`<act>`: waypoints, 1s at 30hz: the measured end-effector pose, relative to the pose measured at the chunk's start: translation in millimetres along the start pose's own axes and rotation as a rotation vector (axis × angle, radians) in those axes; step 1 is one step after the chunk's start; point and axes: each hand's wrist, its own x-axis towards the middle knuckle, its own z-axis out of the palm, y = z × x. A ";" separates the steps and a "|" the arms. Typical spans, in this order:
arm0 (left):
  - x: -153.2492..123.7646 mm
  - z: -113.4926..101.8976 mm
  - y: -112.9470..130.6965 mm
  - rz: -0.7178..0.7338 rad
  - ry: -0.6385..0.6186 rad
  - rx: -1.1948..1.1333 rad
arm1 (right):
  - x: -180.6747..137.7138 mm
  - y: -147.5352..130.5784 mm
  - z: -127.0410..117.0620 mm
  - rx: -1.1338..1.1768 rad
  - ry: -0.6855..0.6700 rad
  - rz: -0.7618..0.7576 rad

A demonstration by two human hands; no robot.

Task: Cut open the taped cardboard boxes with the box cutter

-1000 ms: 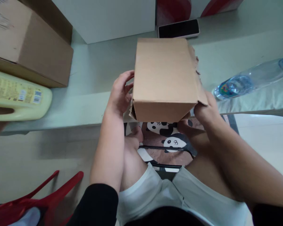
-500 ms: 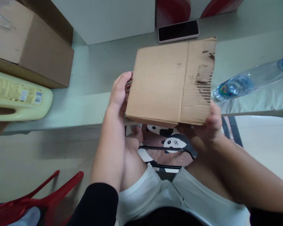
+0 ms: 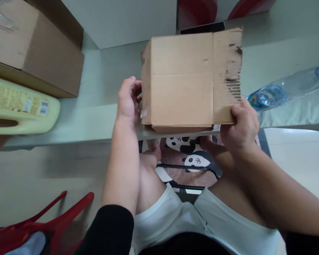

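Note:
A brown cardboard box [image 3: 182, 81] is held up over the front edge of the table, with its long side towards me. Its right flap [image 3: 227, 76] sticks out, the end torn and the corrugation bare. My right hand [image 3: 241, 124] pinches the flap's lower corner, thumb on the near face and fingers behind. At the box's left end, my left hand [image 3: 129, 101] has its fingers curled against the side; the fingertips are partly hidden. Clear tape shows at that end's lower corner.
On the table [image 3: 103, 117], a clear water bottle [image 3: 284, 88] lies right of my right hand. A phone [image 3: 202, 28] is partly hidden behind the box. Left are a yellow jug [image 3: 23, 106] and a larger carton [image 3: 53, 56]. A red chair [image 3: 55, 223] stands lower left.
The box has turned and risen slightly, bringing its left end into view and covering most of the phone. My right hand has shifted so its thumb lies on the flap; my left hand moved slightly left.

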 end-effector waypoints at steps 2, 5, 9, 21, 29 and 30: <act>-1.5 -5.3 8.0 -0.016 -0.038 -0.083 | 4.8 4.2 1.8 0.145 0.070 0.030; -6.1 -11.2 15.5 -0.025 -0.121 -0.165 | 12.1 9.9 5.3 0.329 0.165 0.006; -12.4 -10.2 17.1 -0.129 -0.224 -0.093 | 19.3 13.2 6.9 0.406 0.245 -0.033; -4.3 -8.5 2.8 -0.042 -0.153 0.020 | 19.8 12.6 8.2 0.312 0.230 -0.046; -4.9 -6.8 5.1 -0.062 -0.138 -0.041 | 18.6 10.2 10.2 0.353 0.257 -0.025; -4.8 -6.9 5.1 -0.066 -0.139 -0.047 | 18.8 10.1 10.2 0.356 0.259 -0.022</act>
